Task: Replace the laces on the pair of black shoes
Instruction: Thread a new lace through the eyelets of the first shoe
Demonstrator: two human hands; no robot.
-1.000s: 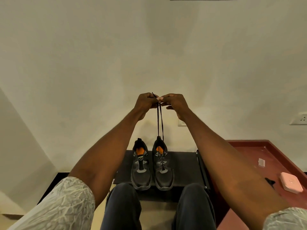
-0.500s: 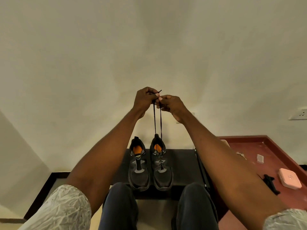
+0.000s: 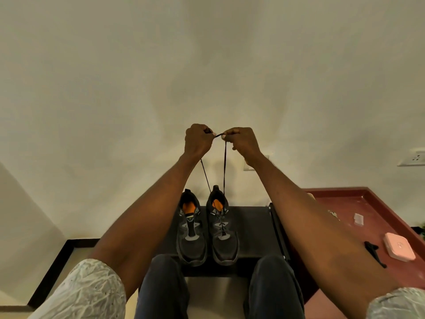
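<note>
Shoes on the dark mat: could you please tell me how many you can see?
2. The left shoe has no lace visible. The right shoe stands beside it, its lace pinched by the left hand and right hand.

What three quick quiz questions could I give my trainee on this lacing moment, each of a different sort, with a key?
1. True or false: both strands of the black lace run down to the right shoe.
2. Which shoe shows no lace across its tongue? A) the left shoe B) the right shoe C) neither
3. Fill in: the left hand and the right hand pinch the lace ends raised ____ the shoes.

Key:
1. True
2. A
3. above
</note>
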